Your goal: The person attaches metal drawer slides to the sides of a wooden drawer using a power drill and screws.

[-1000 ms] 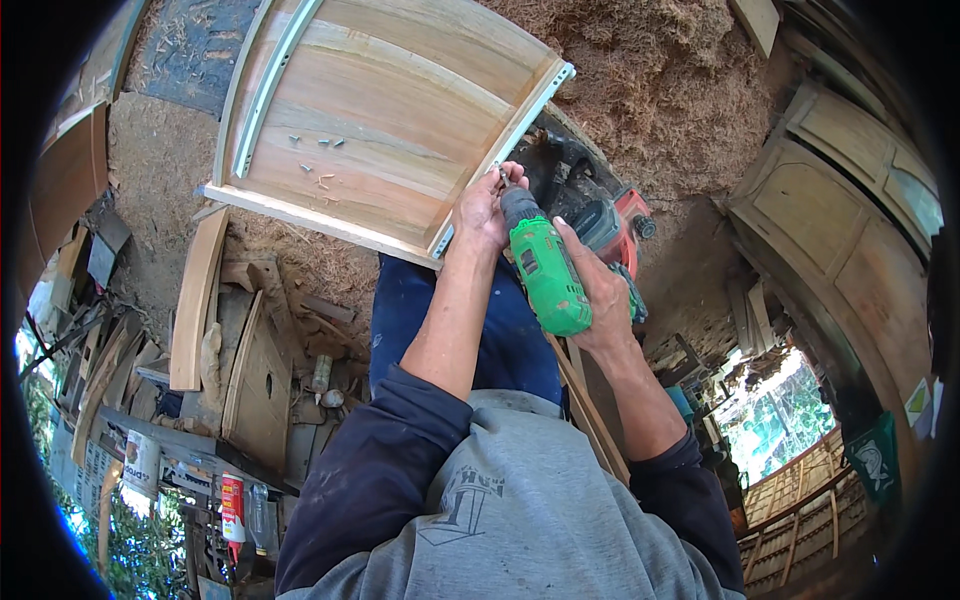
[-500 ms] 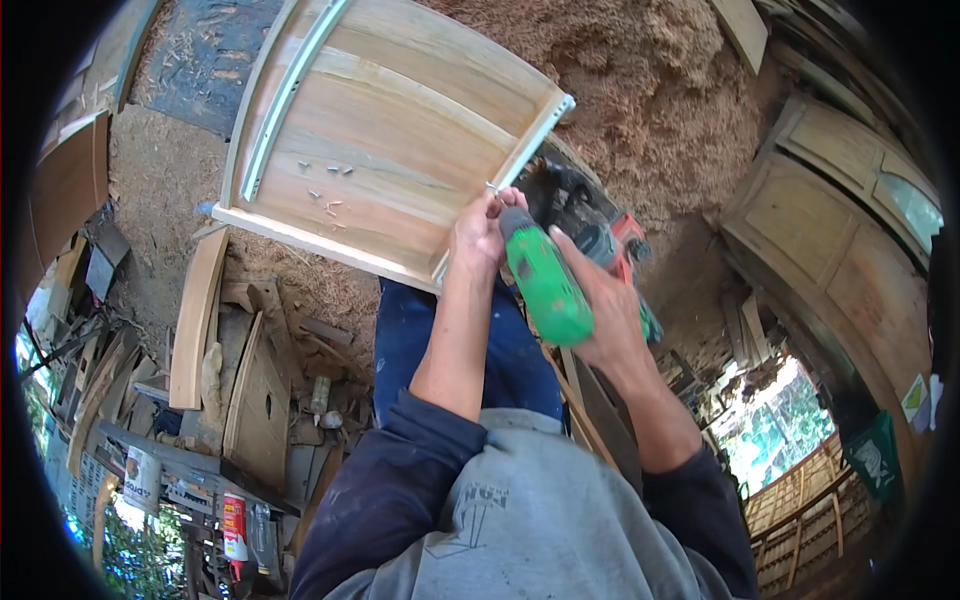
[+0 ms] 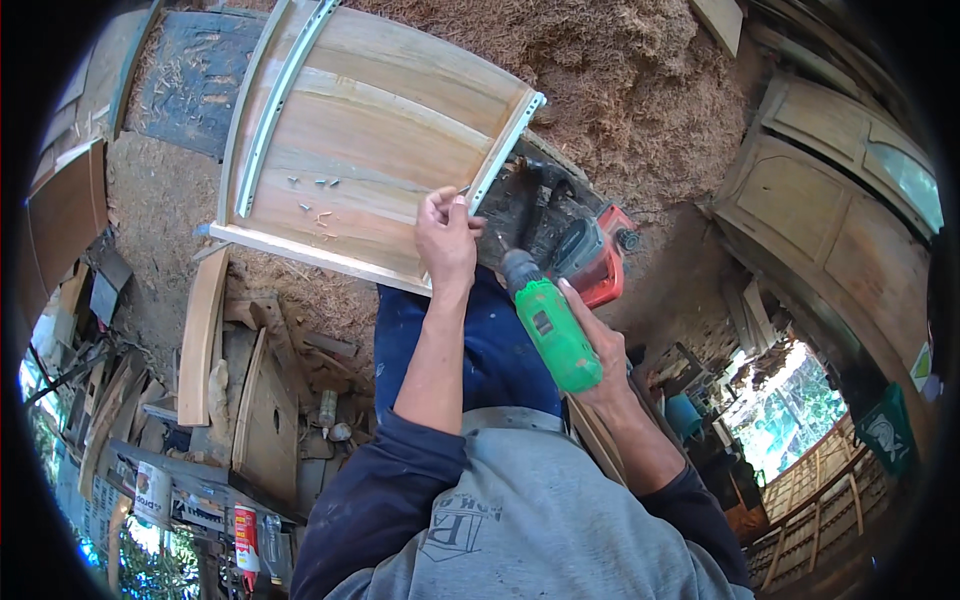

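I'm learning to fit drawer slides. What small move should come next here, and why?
Probably bring the green cordless drill in the right hand up to the white metal slide rail, since the left hand pinches there and the drill's tip hangs short.

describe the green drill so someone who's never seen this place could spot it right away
Start at the big pale wooden panel lying on the sawdust floor, then go to its right edge with the white metal rail. Just below that corner, the right hand holds the drill. It is the only bright green tool, beside a red and black machine.
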{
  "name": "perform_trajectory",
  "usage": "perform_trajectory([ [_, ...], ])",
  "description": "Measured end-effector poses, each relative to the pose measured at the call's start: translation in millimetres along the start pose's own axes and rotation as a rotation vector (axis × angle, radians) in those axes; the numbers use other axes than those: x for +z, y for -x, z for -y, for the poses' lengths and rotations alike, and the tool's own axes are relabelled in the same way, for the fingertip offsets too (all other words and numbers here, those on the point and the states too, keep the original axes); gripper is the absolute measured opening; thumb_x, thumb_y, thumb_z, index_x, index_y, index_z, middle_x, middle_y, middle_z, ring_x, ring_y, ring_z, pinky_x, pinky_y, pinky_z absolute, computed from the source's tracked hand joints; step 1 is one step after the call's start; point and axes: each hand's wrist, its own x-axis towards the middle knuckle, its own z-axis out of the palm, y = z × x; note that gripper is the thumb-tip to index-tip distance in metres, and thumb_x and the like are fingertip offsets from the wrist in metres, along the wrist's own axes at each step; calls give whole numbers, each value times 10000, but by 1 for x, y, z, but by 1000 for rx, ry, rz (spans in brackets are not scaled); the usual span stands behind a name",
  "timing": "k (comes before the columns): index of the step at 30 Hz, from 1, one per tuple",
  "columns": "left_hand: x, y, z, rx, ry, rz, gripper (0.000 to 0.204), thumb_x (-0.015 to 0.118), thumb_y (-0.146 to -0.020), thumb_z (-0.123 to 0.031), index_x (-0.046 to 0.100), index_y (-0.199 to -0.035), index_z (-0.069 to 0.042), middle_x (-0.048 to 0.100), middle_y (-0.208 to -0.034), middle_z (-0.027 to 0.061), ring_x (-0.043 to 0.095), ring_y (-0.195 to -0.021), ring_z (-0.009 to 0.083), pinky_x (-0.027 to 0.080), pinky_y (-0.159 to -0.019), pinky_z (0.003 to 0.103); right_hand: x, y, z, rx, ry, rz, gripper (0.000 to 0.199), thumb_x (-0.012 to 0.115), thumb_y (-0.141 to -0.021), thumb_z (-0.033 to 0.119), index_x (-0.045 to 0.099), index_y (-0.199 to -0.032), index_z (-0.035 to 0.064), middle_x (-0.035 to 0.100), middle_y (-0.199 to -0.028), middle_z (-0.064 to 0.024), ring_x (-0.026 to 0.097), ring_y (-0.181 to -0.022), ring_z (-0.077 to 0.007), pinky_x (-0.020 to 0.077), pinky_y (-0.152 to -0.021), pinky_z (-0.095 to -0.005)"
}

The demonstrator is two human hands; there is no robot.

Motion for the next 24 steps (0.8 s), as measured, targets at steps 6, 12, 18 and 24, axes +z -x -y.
perform_trajectory([
  [6, -33, -42, 0, 1004, -1095, 135, 199, 674, -858, -56, 674, -1056, -54, 639, -1009, 128, 632, -967, 321, 534, -801, 432, 8, 20, -11, -38, -26, -73, 772, 749, -800, 58, 450, -1511, 40, 690, -1247, -209, 727, -1055, -315, 563, -900, -359],
  [12, -43, -59, 4, 1193, -1337, 294, 83, 584, -891, -87, 609, -969, -72, 570, -926, 114, 617, -904, 317, 533, -754, 432, 5, 24, -18, 20, -49, -25, 785, 776, -804, 111, 439, -1510, 39, 674, -1263, -223, 712, -1082, -339, 587, -889, -389],
  [18, -34, -53, -11, 1255, -1697, 319, 29, 566, -873, -90, 543, -886, -79, 547, -901, 115, 624, -904, 300, 538, -730, 419, 7, 24, -22, 14, -97, -62, 794, 759, -794, 61, 438, -1521, 53, 677, -1269, -217, 704, -1116, -328, 556, -940, -372],
  [24, -53, -38, -12, 1059, -1285, 302, 71, 605, -900, -35, 581, -966, -29, 593, -902, 105, 636, -799, 262, 534, -695, 388, 11, 26, -32, 0, -193, -76, 840, 760, -772, 44, 413, -1537, 59, 685, -1269, -194, 699, -1133, -315, 540, -971, -366],
])
